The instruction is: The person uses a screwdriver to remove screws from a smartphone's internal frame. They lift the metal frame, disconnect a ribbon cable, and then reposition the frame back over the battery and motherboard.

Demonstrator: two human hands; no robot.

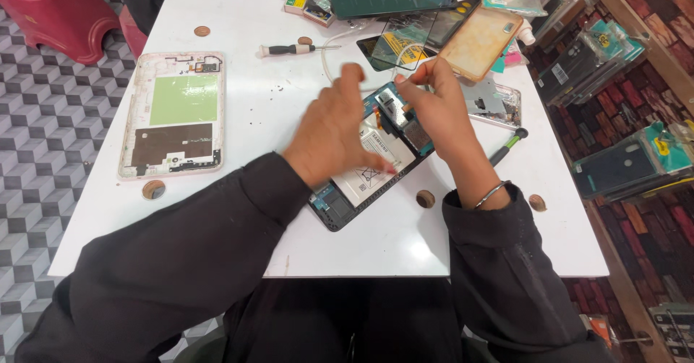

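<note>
Right hand (441, 110) on opened tablet (369, 162) | left hand (334, 135) perhaps steadying | screwdriver (296, 48) behind

Head camera looks steeply down, close over table (238, 117).

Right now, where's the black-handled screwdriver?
In the head view, the black-handled screwdriver lies on the white table at its far side, beyond the left hand, right of the pink back cover.
</note>
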